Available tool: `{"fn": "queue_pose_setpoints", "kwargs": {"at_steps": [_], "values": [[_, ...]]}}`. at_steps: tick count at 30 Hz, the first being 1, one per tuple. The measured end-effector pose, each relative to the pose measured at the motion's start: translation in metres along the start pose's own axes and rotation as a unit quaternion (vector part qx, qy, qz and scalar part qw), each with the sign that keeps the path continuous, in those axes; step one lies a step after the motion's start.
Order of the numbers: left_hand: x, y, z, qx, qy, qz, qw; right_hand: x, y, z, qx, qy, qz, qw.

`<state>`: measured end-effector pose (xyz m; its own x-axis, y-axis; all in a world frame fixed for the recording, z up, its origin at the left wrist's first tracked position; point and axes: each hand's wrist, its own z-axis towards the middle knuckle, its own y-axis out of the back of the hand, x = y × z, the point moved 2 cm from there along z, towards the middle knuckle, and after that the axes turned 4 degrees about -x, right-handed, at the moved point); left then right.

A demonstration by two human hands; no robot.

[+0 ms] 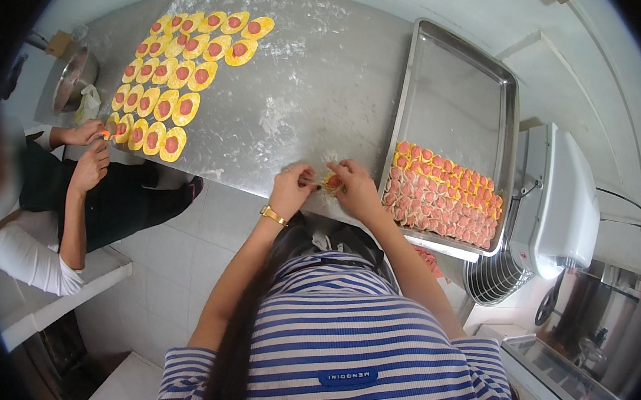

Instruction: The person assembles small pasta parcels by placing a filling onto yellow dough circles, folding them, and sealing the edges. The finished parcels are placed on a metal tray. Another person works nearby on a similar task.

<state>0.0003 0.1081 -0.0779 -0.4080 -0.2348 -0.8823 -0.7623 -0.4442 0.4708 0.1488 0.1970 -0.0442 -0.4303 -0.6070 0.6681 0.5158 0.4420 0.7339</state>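
My left hand (pixel 292 185) and my right hand (pixel 354 187) meet at the near edge of a floured steel table (pixel 306 87). Together they pinch a small yellow dough wrapper with pink filling (pixel 331 181) between the fingertips. A gold watch sits on my left wrist. To the right lies a steel tray (pixel 454 90), its near end packed with several folded yellow-and-pink dumplings (pixel 443 197).
Rows of several open yellow wrappers topped with pink filling (pixel 170 70) cover the table's left part. A seated co-worker's hands (pixel 87 135) work at the left end. A metal bowl (pixel 72 79) stands far left. A white mixer (pixel 558 202) stands to the right.
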Motion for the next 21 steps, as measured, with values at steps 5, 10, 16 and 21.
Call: {"fn": "queue_pose_setpoints", "kwargs": {"at_steps": [5, 10, 16, 21], "values": [[0.035, 0.055, 0.059, -0.154, 0.034, 0.01, 0.987, 0.008, -0.017, -0.003, 0.021, 0.016, -0.053, 0.998], [0.066, 0.102, 0.173, -0.308, 0.028, 0.158, 0.938, -0.005, -0.017, -0.007, -0.005, 0.014, -0.034, 0.999], [0.099, 0.149, 0.251, -0.297, 0.052, 0.336, 0.892, -0.023, 0.091, -0.013, -0.101, -0.076, 0.063, 0.99], [0.135, 0.139, 0.293, -0.234, 0.146, 0.298, 0.914, -0.109, 0.24, -0.062, -0.26, -0.19, -0.006, 0.947]]}}
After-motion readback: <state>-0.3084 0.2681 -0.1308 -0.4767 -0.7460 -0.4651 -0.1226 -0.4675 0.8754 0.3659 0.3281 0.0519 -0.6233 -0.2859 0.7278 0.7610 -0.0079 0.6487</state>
